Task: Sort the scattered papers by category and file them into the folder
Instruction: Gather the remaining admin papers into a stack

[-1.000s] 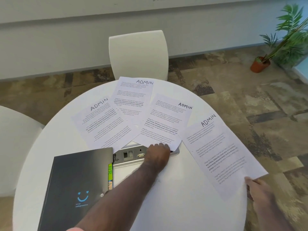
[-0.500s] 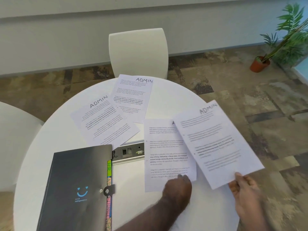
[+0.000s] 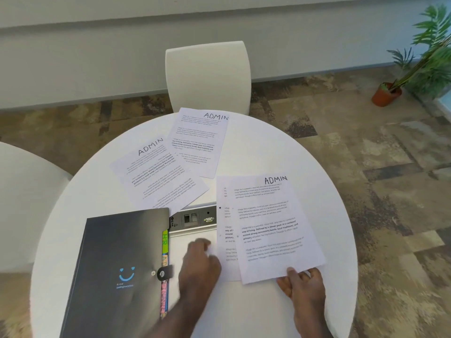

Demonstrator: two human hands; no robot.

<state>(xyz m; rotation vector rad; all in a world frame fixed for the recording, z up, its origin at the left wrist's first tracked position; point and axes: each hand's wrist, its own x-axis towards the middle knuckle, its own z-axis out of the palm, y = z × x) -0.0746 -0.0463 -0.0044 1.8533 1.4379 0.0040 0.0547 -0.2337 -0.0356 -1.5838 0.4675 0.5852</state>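
Several white sheets headed ADMIN lie on the round white table (image 3: 280, 147). My right hand (image 3: 302, 286) pinches the near edge of one ADMIN sheet (image 3: 273, 228), thumb on top, and this sheet lies over a second sheet (image 3: 225, 242) whose left strip shows. My left hand (image 3: 199, 264), blurred, hovers or rests beside that lower sheet's left edge and holds nothing. Two more ADMIN sheets (image 3: 156, 176) (image 3: 197, 142) overlap at the far side. The closed black folder (image 3: 117, 264) lies near left, with coloured tabs (image 3: 164, 240) along its right edge.
A socket panel (image 3: 195, 218) is set into the table's middle, between the folder and the papers. A white chair (image 3: 207, 76) stands behind the table and another chair (image 3: 24, 191) at the left. A potted plant (image 3: 390, 91) stands on the floor, far right.
My right hand has lifted the right-hand sheet and laid it over the sheet that my left hand dragged toward me. My left hand has since slid left off that sheet.
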